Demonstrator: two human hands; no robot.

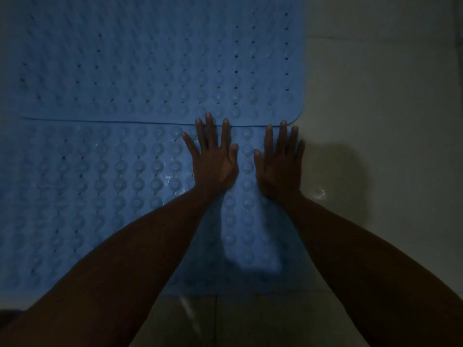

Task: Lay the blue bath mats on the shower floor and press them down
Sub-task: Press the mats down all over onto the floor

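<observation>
Two blue bath mats with suction bumps and small holes lie side by side on the pale shower floor [380,121]. The far mat [150,66] fills the upper left; the near mat [100,184] lies below it, and their edges meet along a dark seam. My left hand [213,159] lies flat on the near mat with fingers spread, and its fingertips reach the seam. My right hand [280,161] presses flat beside it, close to the near mat's right edge, fingertips at the far mat's rounded corner.
Bare wet tile lies to the right of the mats and along the bottom, with grout lines [375,37] across it. The light is dim, and my forearms cast shadows over the near mat.
</observation>
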